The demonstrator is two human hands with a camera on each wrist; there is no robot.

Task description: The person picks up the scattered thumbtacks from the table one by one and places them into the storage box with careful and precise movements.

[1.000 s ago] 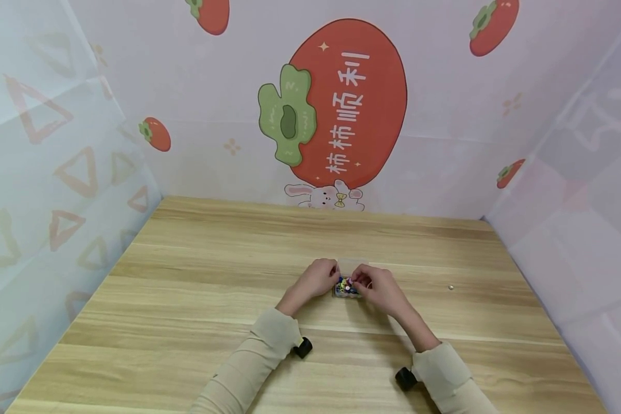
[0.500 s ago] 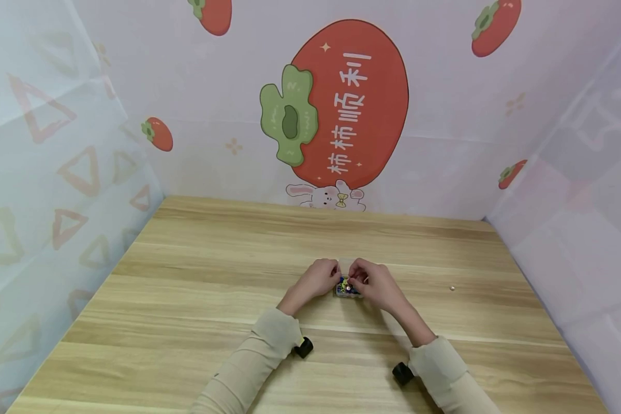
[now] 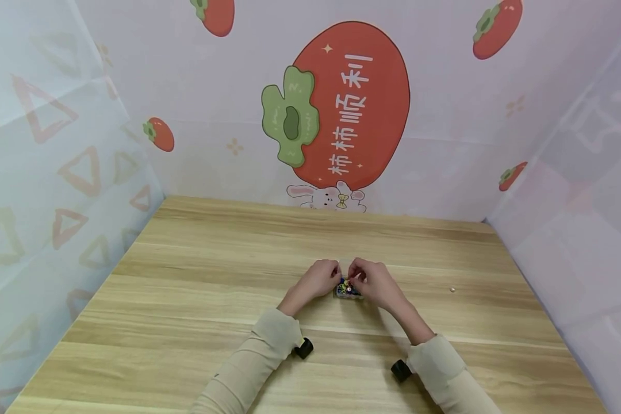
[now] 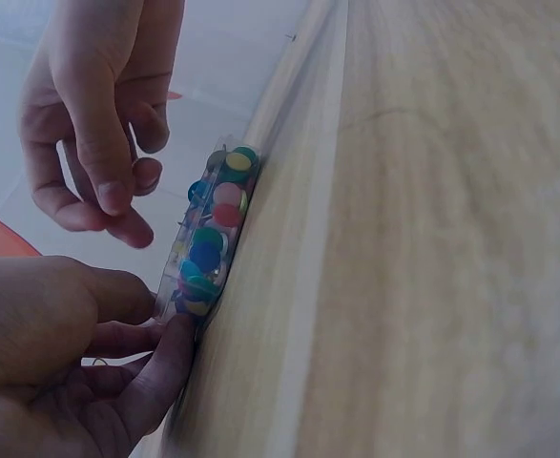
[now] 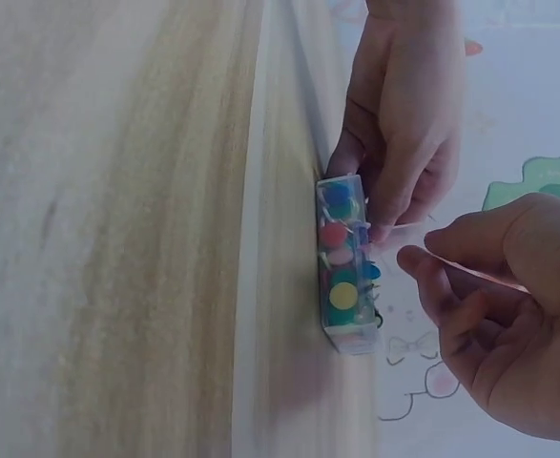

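A small clear plastic box of thumbtacks (image 3: pixel 348 291) sits on the wooden table between both hands, packed with coloured tacks. My left hand (image 3: pixel 317 278) pinches the near end of the box (image 4: pixel 198 272) between thumb and finger, as the left wrist view shows. Above the box is my right hand (image 3: pixel 376 284), fingers loosely bent. In the right wrist view its thumb and index fingertips (image 5: pixel 409 256) are close together beside the open top, and nothing shows between them. Round heads in blue, green, red and yellow are visible through the box wall (image 5: pixel 329 315).
One tiny shiny piece (image 3: pixel 452 290) lies alone on the table (image 3: pixel 227 247) to the right. A printed fabric wall (image 3: pixel 207 172) rises behind the table's far edge, with further walls at the left and right. Black wrist cameras (image 3: pixel 303 348) sit at both cuffs.
My right hand has shifted slightly left and away from me over the box, its fingertips lifting a little. The left hand stays at the box; the head view drifts slightly.
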